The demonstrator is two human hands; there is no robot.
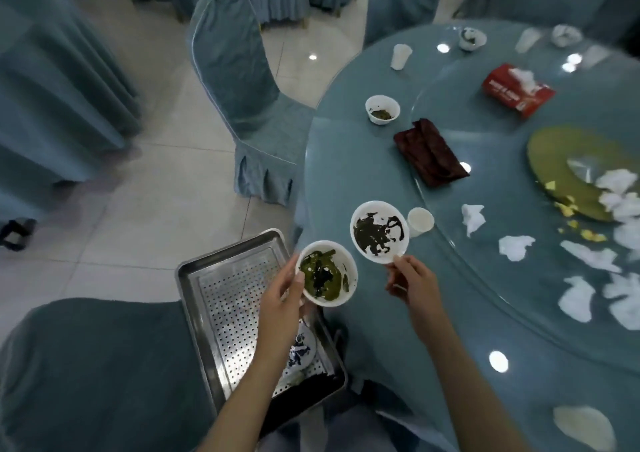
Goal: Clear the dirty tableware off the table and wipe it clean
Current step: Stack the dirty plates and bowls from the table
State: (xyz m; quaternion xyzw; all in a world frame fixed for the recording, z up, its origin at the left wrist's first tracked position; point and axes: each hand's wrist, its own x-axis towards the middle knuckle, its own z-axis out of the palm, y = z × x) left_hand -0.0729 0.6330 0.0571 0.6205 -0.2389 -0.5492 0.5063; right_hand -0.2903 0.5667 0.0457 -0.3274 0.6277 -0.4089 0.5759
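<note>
My left hand (282, 299) grips a white bowl (327, 273) smeared with green and dark leftovers, held at the round table's (346, 161) edge above a perforated steel tray (225, 292). My right hand (410, 280) pinches the near rim of a second white bowl (379, 232) with dark residue, lifted just over the table. A white cup (420, 221) stands beside that bowl. Another dirty bowl (382, 109) sits farther along the table edge. A dark red cloth (431, 152) lies folded on the glass turntable's (450, 81) rim.
The tray sits on a covered chair (86, 365) at my left and holds a patterned dish (301, 347). Crumpled tissues (516, 247), a yellow plate (568, 161), a red tissue box (517, 90) and more cups (400, 56) and bowls (471, 38) lie on the table. Another covered chair (242, 81) stands by the table.
</note>
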